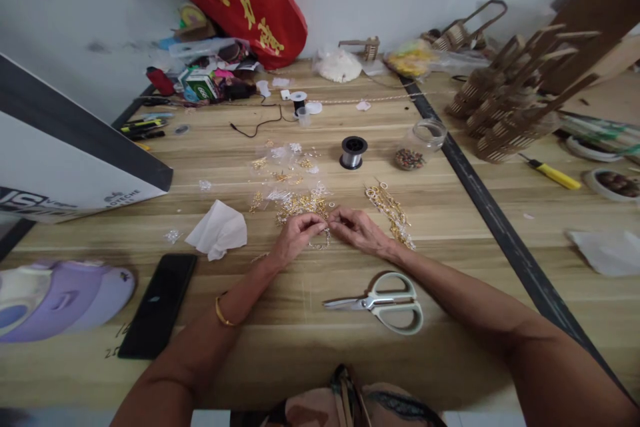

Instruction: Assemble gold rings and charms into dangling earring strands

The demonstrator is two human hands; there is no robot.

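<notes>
My left hand (pixel 299 235) and my right hand (pixel 359 229) meet over the table, thumbs and fingertips pinched close together. Between and just below them hangs a short beaded chain (pixel 327 238), its lower part curving on the wood near the left fingers. What exactly the right fingertips grip is too small to make out. Right behind the hands lies a pile of gold and silver beads (pixel 299 205). Beside my right hand rest several finished-looking gold and clear strands (pixel 393 210). White-handled scissors (pixel 395 303) lie nearer my body, blades pointing left.
A wire spool (pixel 353 153) and a clear jar of dark beads (pixel 411 157) stand beyond the strands. To the left are a crumpled tissue (pixel 219 230), a black phone (pixel 159 307) and a purple bottle (pixel 75 300). Small woven baskets (pixel 500 103) and a yellow-handled screwdriver (pixel 555 173) sit right.
</notes>
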